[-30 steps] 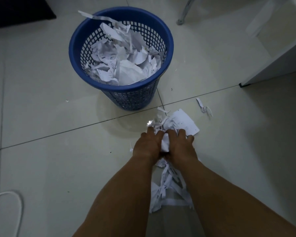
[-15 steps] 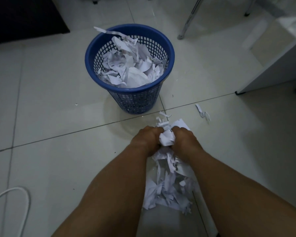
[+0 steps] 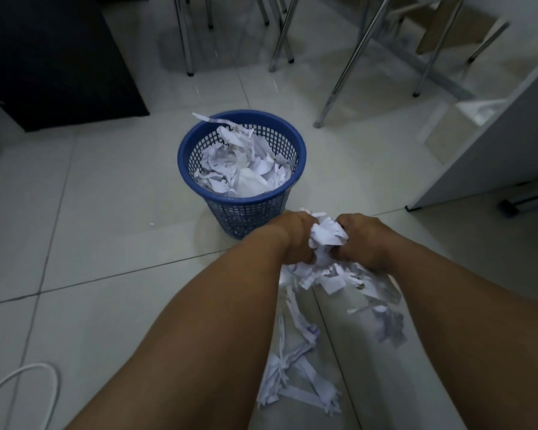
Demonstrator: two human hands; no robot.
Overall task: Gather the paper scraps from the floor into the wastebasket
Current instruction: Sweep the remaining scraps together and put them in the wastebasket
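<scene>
so all you really get of the person is two arms: left hand [image 3: 294, 235] and right hand [image 3: 365, 235], each on a bare forearm that reaches the bottom edge of the shot. left forearm [image 3: 199, 336] and right forearm [image 3: 463, 321] look broad and smooth-edged close to the lens, tapering to narrower wrists. light's dim, so nails and other fine detail are too murky to tell
</scene>
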